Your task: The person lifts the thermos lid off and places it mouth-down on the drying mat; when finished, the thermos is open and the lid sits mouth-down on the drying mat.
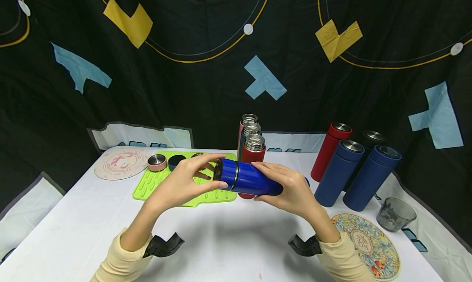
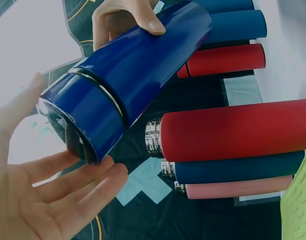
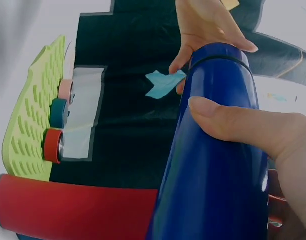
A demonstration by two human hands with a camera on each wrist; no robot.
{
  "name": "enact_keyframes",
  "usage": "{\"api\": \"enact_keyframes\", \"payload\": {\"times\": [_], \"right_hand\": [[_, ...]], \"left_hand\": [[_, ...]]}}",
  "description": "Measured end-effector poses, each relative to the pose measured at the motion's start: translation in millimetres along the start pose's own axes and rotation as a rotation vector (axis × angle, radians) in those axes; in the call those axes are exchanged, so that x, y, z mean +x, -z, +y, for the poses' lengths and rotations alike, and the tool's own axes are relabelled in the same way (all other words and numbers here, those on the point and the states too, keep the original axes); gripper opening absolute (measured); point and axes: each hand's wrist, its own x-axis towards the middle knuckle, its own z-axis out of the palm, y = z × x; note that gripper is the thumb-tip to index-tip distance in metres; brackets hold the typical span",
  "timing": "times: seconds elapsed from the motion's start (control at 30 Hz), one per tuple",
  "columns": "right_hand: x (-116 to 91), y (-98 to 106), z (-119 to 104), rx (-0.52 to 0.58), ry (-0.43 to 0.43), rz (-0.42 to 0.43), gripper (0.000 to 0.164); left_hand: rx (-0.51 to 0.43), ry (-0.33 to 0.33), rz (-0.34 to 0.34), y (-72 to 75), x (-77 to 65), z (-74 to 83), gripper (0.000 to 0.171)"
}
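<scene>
A glossy dark-blue thermos bottle (image 1: 258, 179) is held tilted nearly sideways above the table, its capped end toward the left. My right hand (image 1: 285, 186) grips its body, thumb on one side and fingers around the other. At the capped end, my left hand (image 1: 184, 179) spreads its thumb and fingers around the blue lid (image 2: 85, 117), fingertips right at its edge. In the left wrist view, those fingers look fairly straight. Behind the bottle stand lidless thermoses: red (image 2: 233, 131), dark blue (image 2: 238, 167) and pink (image 2: 238, 187).
A lime-green mat (image 1: 147, 188) at the back left carries a pink lid (image 1: 157, 162), a blue lid (image 3: 58, 113) and a red lid (image 3: 53, 145). Several capped thermoses (image 1: 339, 173) stand at right, near a glass cup (image 1: 396, 214) and a patterned round mat (image 1: 365, 243). Another round mat (image 1: 121, 163) lies back left.
</scene>
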Motion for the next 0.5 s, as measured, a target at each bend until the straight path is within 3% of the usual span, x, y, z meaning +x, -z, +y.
{"api": "enact_keyframes", "payload": {"times": [0.2, 0.33, 0.5], "right_hand": [[-0.9, 1.4, 3.9, 0.127, -0.021, -0.041, 0.081], [-1.8, 2.3, 6.4, 0.214, -0.062, -0.084, 0.081], [-2.0, 2.6, 6.2, 0.243, -0.083, -0.106, 0.079]], "left_hand": [[-0.040, -0.108, -0.058, 0.5, -0.6, -0.9, 0.080], [-0.040, -0.194, -0.067, 0.9, -0.7, -0.5, 0.080], [-0.043, -0.252, -0.056, 1.2, -1.8, 0.8, 0.073]]}}
